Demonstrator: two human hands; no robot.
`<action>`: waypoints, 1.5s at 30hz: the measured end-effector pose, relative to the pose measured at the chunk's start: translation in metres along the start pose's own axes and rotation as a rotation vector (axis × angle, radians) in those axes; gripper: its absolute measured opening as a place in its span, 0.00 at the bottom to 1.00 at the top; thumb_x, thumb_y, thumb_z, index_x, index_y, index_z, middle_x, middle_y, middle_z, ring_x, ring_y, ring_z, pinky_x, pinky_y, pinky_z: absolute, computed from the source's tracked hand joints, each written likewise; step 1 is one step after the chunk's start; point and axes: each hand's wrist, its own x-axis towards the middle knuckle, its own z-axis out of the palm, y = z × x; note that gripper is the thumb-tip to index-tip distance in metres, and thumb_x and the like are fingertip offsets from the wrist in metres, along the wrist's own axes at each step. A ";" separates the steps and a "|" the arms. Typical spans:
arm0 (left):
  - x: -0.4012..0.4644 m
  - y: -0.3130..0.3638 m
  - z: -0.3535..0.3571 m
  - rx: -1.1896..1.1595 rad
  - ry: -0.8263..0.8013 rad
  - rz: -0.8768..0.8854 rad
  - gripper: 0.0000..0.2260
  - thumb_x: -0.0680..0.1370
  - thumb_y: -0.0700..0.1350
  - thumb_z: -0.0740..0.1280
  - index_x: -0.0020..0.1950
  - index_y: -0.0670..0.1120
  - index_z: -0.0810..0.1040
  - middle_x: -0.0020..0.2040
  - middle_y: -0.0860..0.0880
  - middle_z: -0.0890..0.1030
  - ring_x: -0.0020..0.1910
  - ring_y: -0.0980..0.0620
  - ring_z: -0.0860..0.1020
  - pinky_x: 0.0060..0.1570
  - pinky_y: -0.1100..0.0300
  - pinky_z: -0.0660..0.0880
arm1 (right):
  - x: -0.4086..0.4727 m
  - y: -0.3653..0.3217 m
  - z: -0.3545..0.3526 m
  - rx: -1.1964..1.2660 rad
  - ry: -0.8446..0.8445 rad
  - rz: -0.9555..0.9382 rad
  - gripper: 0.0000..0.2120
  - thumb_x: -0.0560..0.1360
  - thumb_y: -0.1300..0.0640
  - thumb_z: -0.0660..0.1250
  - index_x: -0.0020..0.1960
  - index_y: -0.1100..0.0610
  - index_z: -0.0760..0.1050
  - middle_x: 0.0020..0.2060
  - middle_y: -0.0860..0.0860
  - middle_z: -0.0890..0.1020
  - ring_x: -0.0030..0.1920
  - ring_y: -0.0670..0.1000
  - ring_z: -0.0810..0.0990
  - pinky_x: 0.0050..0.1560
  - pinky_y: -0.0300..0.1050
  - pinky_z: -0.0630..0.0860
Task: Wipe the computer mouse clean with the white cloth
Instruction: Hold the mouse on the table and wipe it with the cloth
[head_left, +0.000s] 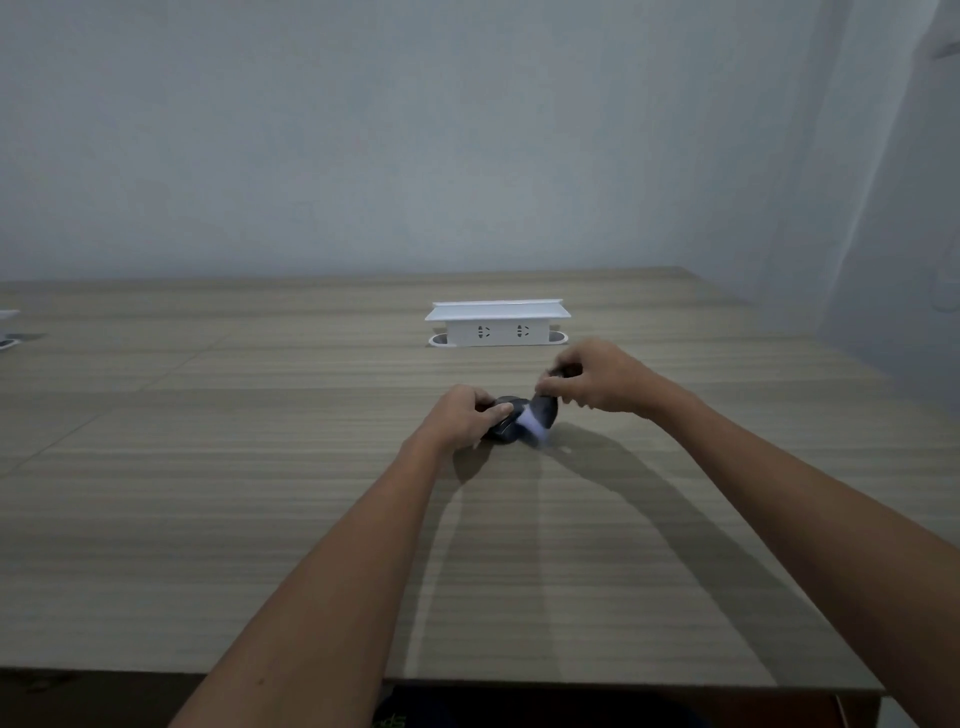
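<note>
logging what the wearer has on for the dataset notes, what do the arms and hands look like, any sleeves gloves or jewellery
Both forearms are bare from the bottom edge of the picture up to the wrists, with no sleeve in view. The left hand and the right hand wear no gloves. No watch, bracelet or ring can be made out, though the picture is dim and soft, so a thin ring could be missed. No cables or markings show on either arm.

Left arm: extended forward, bare.
Left hand (466, 417): fingers curled shut in a grip, thumb on top.
Right arm: extended from the right.
Right hand (597, 379): raised slightly, fingertips pinched together.
</note>
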 end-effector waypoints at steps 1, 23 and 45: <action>-0.001 0.001 -0.001 0.000 -0.001 0.002 0.14 0.79 0.50 0.67 0.54 0.41 0.85 0.48 0.39 0.86 0.40 0.47 0.79 0.45 0.53 0.77 | -0.003 -0.004 0.001 0.064 -0.076 0.007 0.09 0.73 0.54 0.71 0.42 0.60 0.83 0.29 0.49 0.80 0.27 0.45 0.75 0.28 0.37 0.72; -0.005 0.000 0.000 -0.025 0.001 -0.003 0.14 0.79 0.50 0.67 0.55 0.42 0.84 0.49 0.42 0.86 0.47 0.46 0.82 0.50 0.52 0.77 | -0.008 -0.004 0.006 0.081 -0.079 -0.017 0.09 0.75 0.55 0.69 0.43 0.60 0.83 0.30 0.52 0.82 0.27 0.46 0.77 0.29 0.39 0.75; -0.003 -0.002 0.000 -0.050 -0.006 -0.021 0.14 0.79 0.51 0.67 0.56 0.44 0.84 0.48 0.41 0.86 0.42 0.47 0.81 0.50 0.51 0.78 | -0.009 0.006 0.011 0.031 0.034 -0.073 0.06 0.75 0.56 0.70 0.44 0.58 0.83 0.33 0.48 0.82 0.30 0.45 0.78 0.35 0.40 0.75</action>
